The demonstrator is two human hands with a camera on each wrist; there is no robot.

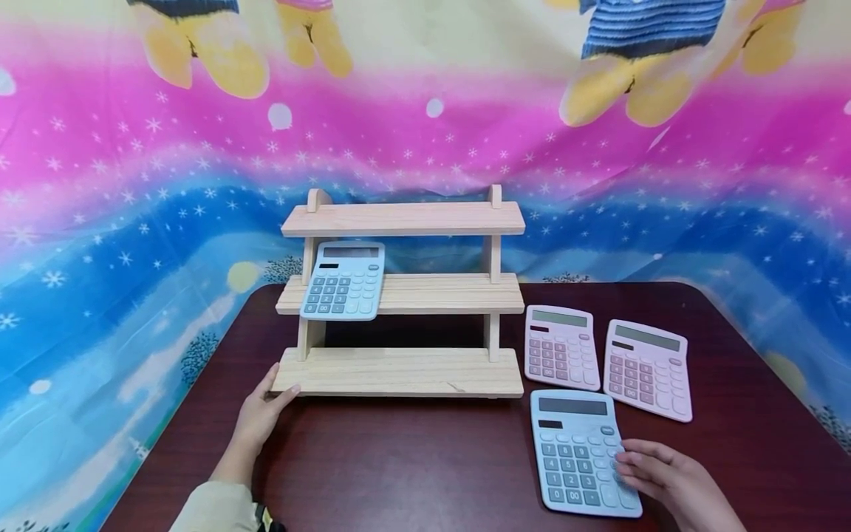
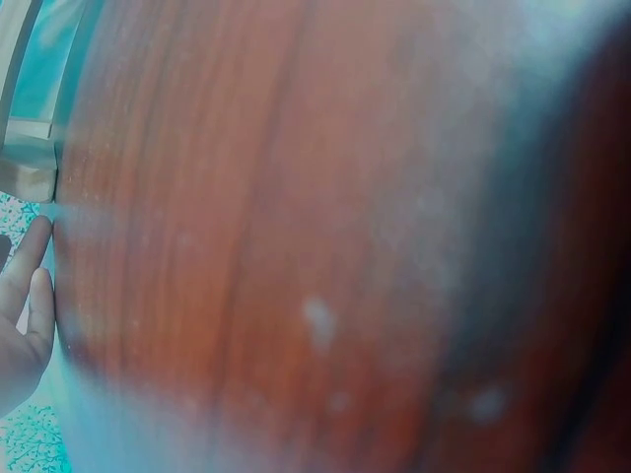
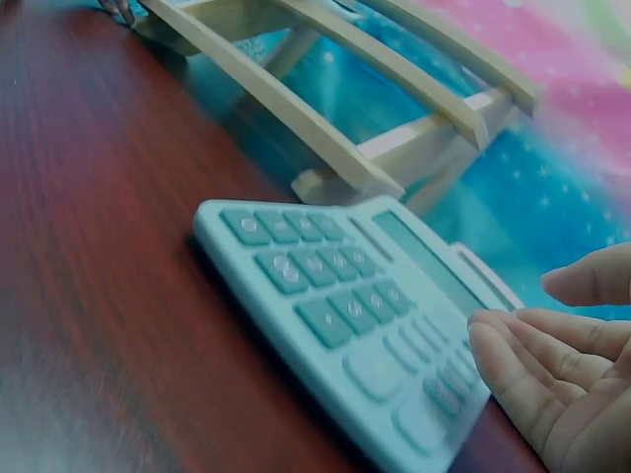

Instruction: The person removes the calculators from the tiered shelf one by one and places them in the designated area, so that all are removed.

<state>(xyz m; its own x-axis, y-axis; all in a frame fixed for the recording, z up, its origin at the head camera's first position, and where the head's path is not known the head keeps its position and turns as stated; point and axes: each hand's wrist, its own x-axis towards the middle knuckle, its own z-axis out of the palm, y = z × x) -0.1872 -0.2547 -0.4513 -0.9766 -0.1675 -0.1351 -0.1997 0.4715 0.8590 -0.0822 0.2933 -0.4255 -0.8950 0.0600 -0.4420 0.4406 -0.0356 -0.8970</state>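
Observation:
A three-tier wooden display rack (image 1: 399, 372) stands on the dark table. My left hand (image 1: 258, 417) is at the left end of its bottom shelf, thumb by the front edge and fingers along the side, looking fairly straight. One blue calculator (image 1: 343, 281) leans on the middle shelf at the left. Another blue calculator (image 1: 578, 443) lies on the table right of the rack. By its right edge is my right hand (image 1: 678, 476), fingers loosely bent; in the right wrist view the thumb of this hand (image 3: 562, 370) stands apart from the fingers, with nothing pinched.
Two pink calculators, a left one (image 1: 561, 347) and a right one (image 1: 648, 369), lie on the table (image 1: 399, 458) behind the nearer blue one. A patterned cloth (image 1: 412, 125) hangs behind the table and along its sides.

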